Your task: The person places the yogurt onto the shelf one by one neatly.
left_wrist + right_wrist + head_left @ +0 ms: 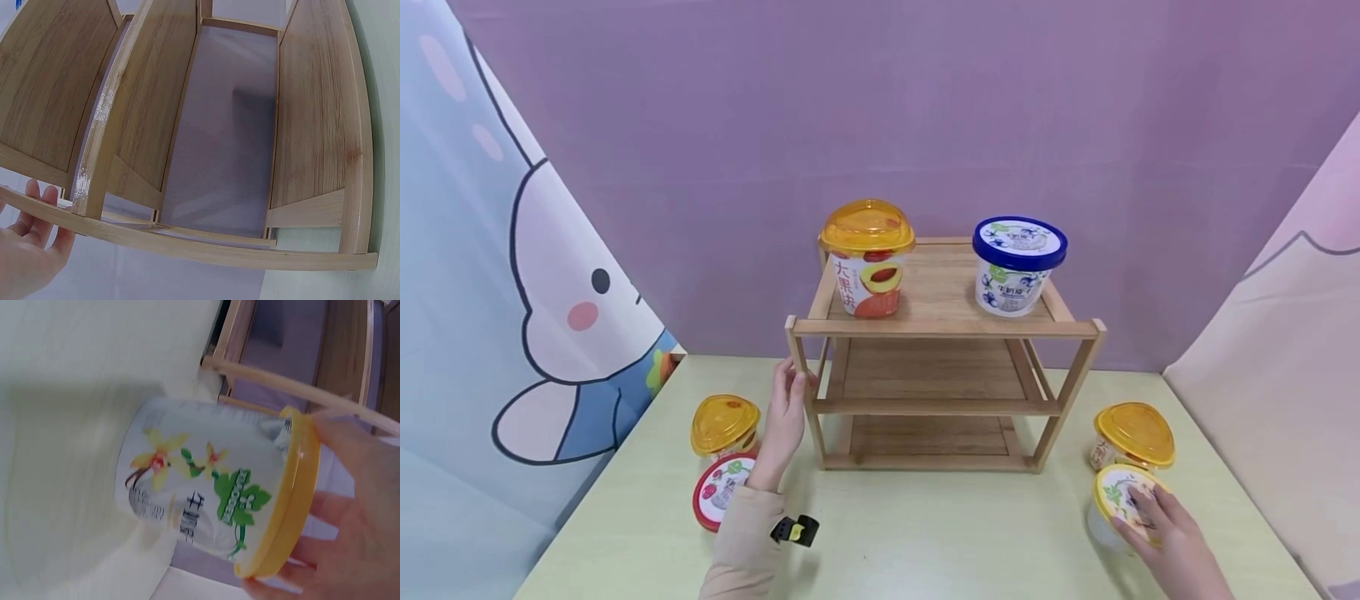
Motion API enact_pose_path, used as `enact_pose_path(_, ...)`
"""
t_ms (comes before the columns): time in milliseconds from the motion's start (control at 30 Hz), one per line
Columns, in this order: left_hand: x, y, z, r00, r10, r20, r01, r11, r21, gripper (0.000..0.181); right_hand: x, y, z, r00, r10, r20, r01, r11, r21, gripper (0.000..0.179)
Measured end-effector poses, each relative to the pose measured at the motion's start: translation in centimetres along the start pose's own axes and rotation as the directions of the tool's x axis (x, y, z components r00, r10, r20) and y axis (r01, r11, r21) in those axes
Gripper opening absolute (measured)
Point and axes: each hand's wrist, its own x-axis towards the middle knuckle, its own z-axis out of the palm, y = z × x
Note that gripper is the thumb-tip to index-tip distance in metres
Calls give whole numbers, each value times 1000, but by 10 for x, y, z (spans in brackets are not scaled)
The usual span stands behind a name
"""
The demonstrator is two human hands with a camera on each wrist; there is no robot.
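Observation:
A three-tier wooden rack (940,408) stands in the middle of the table in the head view. My left hand (786,417) is at its left front post, and in the left wrist view the fingers (44,197) curl round that post (219,250). At the right, my right hand (1180,546) grips a white tub with a yellow lid (194,478) by the lid's rim. Yellow flowers and green leaves are printed on the tub's side. Whether its base touches the table I cannot tell.
On the top shelf are an orange-domed fruit cup (868,262) and a blue-lidded tub (1018,267). Left of the rack sit another orange-domed cup (724,423) and a red-lidded tub (718,492), partly behind my forearm. A third domed cup (1135,435) stands right of the rack.

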Motion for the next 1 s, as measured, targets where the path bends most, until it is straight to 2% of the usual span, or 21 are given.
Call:
enact_pose_path(367,-1,3,0,1000,3,-15,-3,1000,10,30,0,-18,3,995,100,20,-97,988,-117,54)
enact_pose_path(567,0,4,1,1000,11,-6,-11,1000,-11,30,-1,-21,7,991,134,14,-131,984,-121,53)
enact_pose_path(767,0,4,1,1000,3,-5,-3,1000,-10,30,0,-16,0,998,63,17,-63,998,10,51)
enact_pose_path(833,0,3,1,1000,3,-6,-3,1000,-11,30,0,-12,-6,998,53,40,-56,996,73,54)
enact_pose_path(1000,1,3,1,1000,-1,-3,1,1000,-13,29,3,4,-15,992,3,126,-18,992,121,63)
